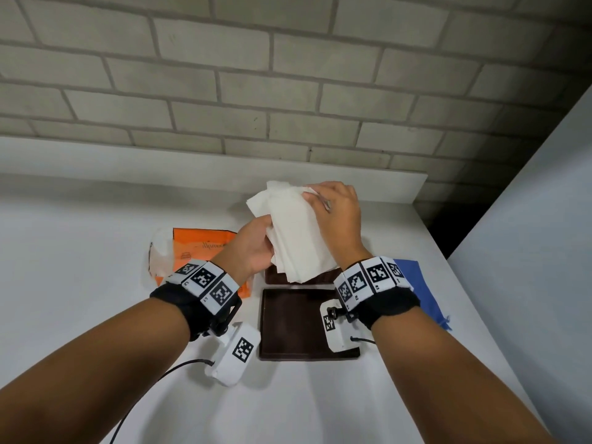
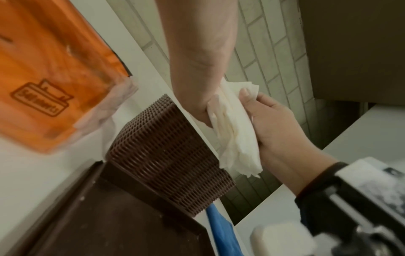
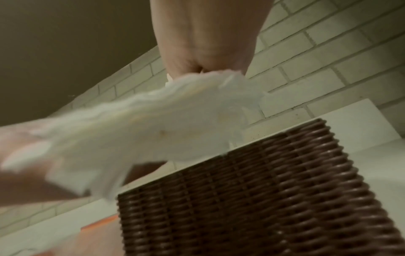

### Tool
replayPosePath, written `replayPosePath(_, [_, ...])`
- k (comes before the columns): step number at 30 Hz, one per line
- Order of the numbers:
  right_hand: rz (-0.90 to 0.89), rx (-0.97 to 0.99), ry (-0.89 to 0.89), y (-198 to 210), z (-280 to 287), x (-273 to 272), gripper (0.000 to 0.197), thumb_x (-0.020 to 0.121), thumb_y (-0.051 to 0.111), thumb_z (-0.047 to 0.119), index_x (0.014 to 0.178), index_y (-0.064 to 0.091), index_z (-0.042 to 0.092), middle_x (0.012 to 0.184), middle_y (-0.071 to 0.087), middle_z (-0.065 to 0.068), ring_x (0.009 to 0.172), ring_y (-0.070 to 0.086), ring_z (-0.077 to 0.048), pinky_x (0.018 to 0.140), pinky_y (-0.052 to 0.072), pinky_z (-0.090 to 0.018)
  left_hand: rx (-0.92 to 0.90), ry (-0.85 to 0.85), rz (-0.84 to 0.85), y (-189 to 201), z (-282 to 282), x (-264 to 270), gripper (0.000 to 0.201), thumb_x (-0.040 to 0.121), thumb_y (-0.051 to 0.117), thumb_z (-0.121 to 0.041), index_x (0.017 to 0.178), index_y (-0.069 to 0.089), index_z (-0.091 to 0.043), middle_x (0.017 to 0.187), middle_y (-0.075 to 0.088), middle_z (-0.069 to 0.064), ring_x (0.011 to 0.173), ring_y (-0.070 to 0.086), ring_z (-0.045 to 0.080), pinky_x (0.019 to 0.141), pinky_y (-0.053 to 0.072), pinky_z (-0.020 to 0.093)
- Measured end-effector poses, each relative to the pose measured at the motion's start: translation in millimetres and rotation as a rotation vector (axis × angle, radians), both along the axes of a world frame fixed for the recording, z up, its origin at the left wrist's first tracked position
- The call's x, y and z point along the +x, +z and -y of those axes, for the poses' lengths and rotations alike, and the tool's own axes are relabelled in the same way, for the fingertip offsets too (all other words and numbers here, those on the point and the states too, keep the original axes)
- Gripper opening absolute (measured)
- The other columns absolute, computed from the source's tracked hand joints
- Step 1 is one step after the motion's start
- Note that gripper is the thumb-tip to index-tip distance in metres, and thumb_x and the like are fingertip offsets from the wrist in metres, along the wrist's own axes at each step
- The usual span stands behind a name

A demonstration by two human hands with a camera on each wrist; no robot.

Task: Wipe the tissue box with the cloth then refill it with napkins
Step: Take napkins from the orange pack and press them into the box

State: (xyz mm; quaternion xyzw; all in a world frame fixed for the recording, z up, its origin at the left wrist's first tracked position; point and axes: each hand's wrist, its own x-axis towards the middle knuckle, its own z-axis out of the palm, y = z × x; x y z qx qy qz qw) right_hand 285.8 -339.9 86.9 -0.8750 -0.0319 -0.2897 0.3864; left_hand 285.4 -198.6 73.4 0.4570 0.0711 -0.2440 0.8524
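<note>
White paper napkins point(image 1: 296, 232), a thick stack, are held by both hands above the brown woven tissue box point(image 2: 166, 154).

The left hand point(image 1: 253, 248) grips the stack's near left edge, fingers curled; the right hand point(image 1: 336, 213) pinches its far end. The box stands near the white counter's point(image 1: 80, 251) back edge, its flat brown lid point(image 1: 291, 325) in front, an orange plastic napkin packet point(image 1: 195, 248) left, a blue cloth point(image 1: 419, 290) right.
</note>
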Motion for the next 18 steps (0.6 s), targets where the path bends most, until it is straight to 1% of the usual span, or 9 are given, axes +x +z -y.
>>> replayPosePath(3, [-0.103, 0.246, 0.091, 6, -1, 4, 0.020, 0.095, 0.055, 0.023, 0.100, 0.068, 0.009, 0.081, 0.062, 0.008, 0.077, 0.055, -0.008, 0.072, 0.041, -0.020, 0.052, 0.022, 0.001, -4, 0, 2, 0.027, 0.095, 0.040, -0.006, 0.114, 0.058, -0.007, 0.109, 0.066, 0.011, 0.095, 0.064, 0.025, 0.078, 0.053, 0.039])
replayPosePath(5, [-0.141, 0.300, 0.137, 9, -3, 6, 0.013, 0.095, 0.054, 0.022, 0.091, 0.064, 0.015, 0.072, 0.057, 0.015, 0.068, 0.051, -0.002, 0.066, 0.039, -0.017, 0.060, 0.019, 0.001, -5, 1, 2, 0.031, 0.096, 0.041, -0.008, 0.123, 0.056, -0.006, 0.118, 0.064, 0.012, 0.101, 0.063, 0.026, 0.081, 0.053, 0.040])
replayPosePath(6, [-0.155, 0.324, 0.161, 12, -4, 6, 0.014, 0.095, 0.054, 0.022, 0.087, 0.063, 0.016, 0.071, 0.058, 0.012, 0.067, 0.051, -0.004, 0.065, 0.041, -0.018, 0.064, 0.020, 0.004, -6, 2, 2, 0.035, 0.096, 0.042, -0.010, 0.128, 0.054, -0.005, 0.123, 0.063, 0.013, 0.104, 0.062, 0.027, 0.083, 0.053, 0.040])
replayPosePath(8, [-0.166, 0.401, 0.185, 16, -7, 8, 0.020, 0.096, 0.053, 0.024, 0.090, 0.063, 0.007, 0.079, 0.066, -0.008, 0.072, 0.055, -0.013, 0.068, 0.046, -0.029, 0.058, 0.017, 0.008, -7, 2, 3, 0.038, 0.096, 0.041, -0.011, 0.132, 0.052, -0.003, 0.126, 0.062, 0.014, 0.104, 0.062, 0.027, 0.085, 0.053, 0.039])
replayPosePath(9, [-0.171, 0.469, 0.185, 19, -8, 9, 0.024, 0.096, 0.052, 0.025, 0.094, 0.062, 0.003, 0.087, 0.068, -0.019, 0.074, 0.057, -0.018, 0.069, 0.048, -0.032, 0.053, 0.016, 0.011, -7, 1, 3, 0.037, 0.095, 0.041, -0.010, 0.130, 0.053, -0.003, 0.120, 0.064, 0.013, 0.099, 0.064, 0.026, 0.082, 0.055, 0.038])
replayPosePath(10, [-0.189, 0.548, 0.192, 23, -8, 10, 0.026, 0.096, 0.052, 0.025, 0.097, 0.061, 0.001, 0.091, 0.069, -0.024, 0.076, 0.059, -0.020, 0.071, 0.050, -0.034, 0.050, 0.022, 0.014, -7, 1, 4, 0.036, 0.094, 0.041, -0.009, 0.127, 0.055, -0.003, 0.112, 0.067, 0.011, 0.093, 0.066, 0.024, 0.077, 0.057, 0.036])
replayPosePath(12, [-0.242, 0.685, 0.221, 27, -9, 13, 0.019, 0.097, 0.051, 0.024, 0.095, 0.062, 0.009, 0.087, 0.071, -0.014, 0.076, 0.063, -0.019, 0.074, 0.054, -0.034, 0.038, 0.024, 0.021, -8, 0, 6, 0.035, 0.093, 0.042, -0.008, 0.125, 0.056, -0.006, 0.103, 0.068, 0.008, 0.088, 0.067, 0.023, 0.073, 0.056, 0.036])
replayPosePath(14, [-0.269, 0.608, 0.190, 28, -13, 16, 0.015, 0.097, 0.051, 0.023, 0.094, 0.062, 0.014, 0.086, 0.067, -0.004, 0.078, 0.062, -0.018, 0.076, 0.053, -0.035, 0.027, 0.014, 0.029, -9, 1, 7, 0.032, 0.093, 0.042, -0.008, 0.121, 0.058, -0.007, 0.100, 0.069, 0.008, 0.088, 0.067, 0.023, 0.074, 0.055, 0.036])
replayPosePath(18, [-0.281, 0.121, 0.035, 16, -20, 19, 0.028, 0.099, 0.047, 0.024, 0.112, 0.059, 0.003, 0.098, 0.060, -0.008, 0.090, 0.056, -0.023, 0.069, 0.038, -0.023, 0.003, -0.039, 0.048, -6, 5, 5, 0.019, 0.096, 0.047, -0.014, 0.101, 0.064, -0.008, 0.088, 0.070, 0.006, 0.076, 0.069, 0.019, 0.066, 0.059, 0.030])
